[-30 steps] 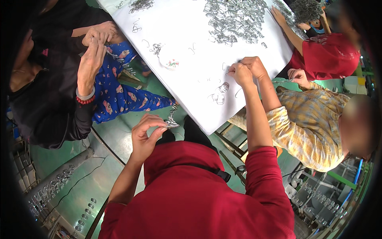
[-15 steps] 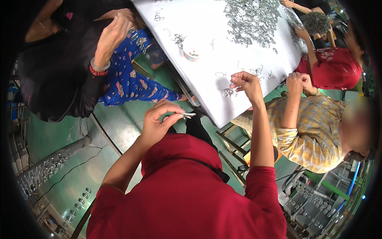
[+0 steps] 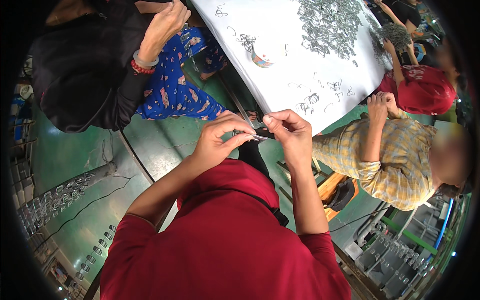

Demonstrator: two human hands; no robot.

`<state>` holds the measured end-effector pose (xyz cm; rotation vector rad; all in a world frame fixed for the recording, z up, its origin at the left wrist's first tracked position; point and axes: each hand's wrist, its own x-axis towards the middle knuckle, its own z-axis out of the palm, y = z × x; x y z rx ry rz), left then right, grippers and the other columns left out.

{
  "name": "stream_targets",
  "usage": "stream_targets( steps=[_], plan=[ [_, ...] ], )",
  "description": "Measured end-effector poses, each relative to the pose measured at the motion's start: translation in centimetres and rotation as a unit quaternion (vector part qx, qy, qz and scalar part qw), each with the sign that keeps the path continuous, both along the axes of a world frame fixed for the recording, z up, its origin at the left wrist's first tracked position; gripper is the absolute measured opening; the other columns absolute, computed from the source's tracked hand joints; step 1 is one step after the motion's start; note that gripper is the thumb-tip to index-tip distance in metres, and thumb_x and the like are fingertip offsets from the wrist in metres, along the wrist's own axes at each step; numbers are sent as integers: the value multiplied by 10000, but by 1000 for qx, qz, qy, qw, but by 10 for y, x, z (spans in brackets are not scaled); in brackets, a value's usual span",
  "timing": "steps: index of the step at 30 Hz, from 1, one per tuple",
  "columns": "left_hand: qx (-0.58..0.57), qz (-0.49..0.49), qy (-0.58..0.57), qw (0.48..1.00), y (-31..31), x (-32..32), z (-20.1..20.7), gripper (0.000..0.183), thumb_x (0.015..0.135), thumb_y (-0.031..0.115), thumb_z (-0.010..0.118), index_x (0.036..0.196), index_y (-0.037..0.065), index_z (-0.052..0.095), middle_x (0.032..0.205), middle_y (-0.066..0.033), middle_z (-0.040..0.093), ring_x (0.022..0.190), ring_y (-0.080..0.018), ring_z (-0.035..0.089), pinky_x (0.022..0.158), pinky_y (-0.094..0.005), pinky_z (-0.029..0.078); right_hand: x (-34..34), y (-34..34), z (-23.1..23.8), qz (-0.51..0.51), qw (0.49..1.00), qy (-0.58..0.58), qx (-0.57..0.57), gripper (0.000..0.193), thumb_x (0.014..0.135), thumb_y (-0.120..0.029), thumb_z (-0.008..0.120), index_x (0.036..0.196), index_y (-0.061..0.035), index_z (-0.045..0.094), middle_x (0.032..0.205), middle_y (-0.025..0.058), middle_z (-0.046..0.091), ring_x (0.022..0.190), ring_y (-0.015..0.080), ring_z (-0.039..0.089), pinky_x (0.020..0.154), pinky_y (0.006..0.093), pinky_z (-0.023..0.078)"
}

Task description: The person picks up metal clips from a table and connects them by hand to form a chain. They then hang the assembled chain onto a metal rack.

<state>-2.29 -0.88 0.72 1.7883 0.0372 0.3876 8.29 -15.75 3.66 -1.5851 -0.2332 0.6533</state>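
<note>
My left hand [image 3: 220, 140] pinches a small shiny metal piece [image 3: 258, 137] between thumb and fingers, in front of my body near the table corner. From its shape I cannot tell its exact kind. My right hand [image 3: 294, 135] is close beside it, thumb and forefinger brought together just above the piece's end. Whatever those fingertips hold is too small to make out. On the white-covered table [image 3: 280, 92] beyond my hands lie several loose metal buckle-like pieces [image 3: 307, 104] and thin curved bits.
Farther back on the table is a big heap of metal pieces [image 3: 330, 25]. A round patterned tub [image 3: 261, 59] stands near the left edge. A person in dark clothes [image 3: 85, 75] sits left; a person in a plaid shirt [image 3: 390, 160] sits right, beside a wooden stool [image 3: 332, 195].
My right hand has come back from over the table to beside my left hand. My left hand has shifted right with the metal piece. The whole view has moved slightly.
</note>
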Motion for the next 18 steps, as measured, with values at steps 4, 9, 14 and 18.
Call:
stream_targets(
  steps=[4, 9, 14, 18],
  plan=[
    [45, 20, -41, 998, 0, 2, 5, 121, 739, 7, 695, 848, 46, 660, 850, -53, 651, 815, -184, 589, 764, -297, 438, -10, 8, 0, -19, 998, 12, 56, 87, 782, -52, 709, 839, 2, 674, 793, 38, 656, 706, 68, 530, 638, 220, 432],
    [40, 51, -46, 997, 1, 3, 0, 124, 743, 6, 689, 859, 36, 659, 880, -70, 654, 886, -208, 602, 797, -308, 446, -11, 16, 3, -12, 1000, 19, 4, 61, 796, -48, 685, 828, 4, 673, 770, 48, 659, 692, 75, 542, 640, 226, 441],
    [-8, 67, -5, 998, 0, 5, -1, 119, 752, -9, 674, 864, 27, 655, 877, -72, 659, 894, -216, 614, 792, -310, 457, 0, 14, 8, 56, 993, -32, -97, 93, 798, -76, 684, 837, 8, 676, 739, 66, 662, 649, 74, 545, 634, 229, 451],
    [2, 54, -20, 998, 2, 8, -2, 115, 751, -23, 673, 858, 14, 656, 887, -96, 656, 863, -198, 613, 789, -303, 460, 10, 8, 12, 102, 986, -89, -98, 149, 777, -130, 716, 818, 7, 673, 665, 49, 616, 593, 70, 503, 566, 233, 420]
  ],
)
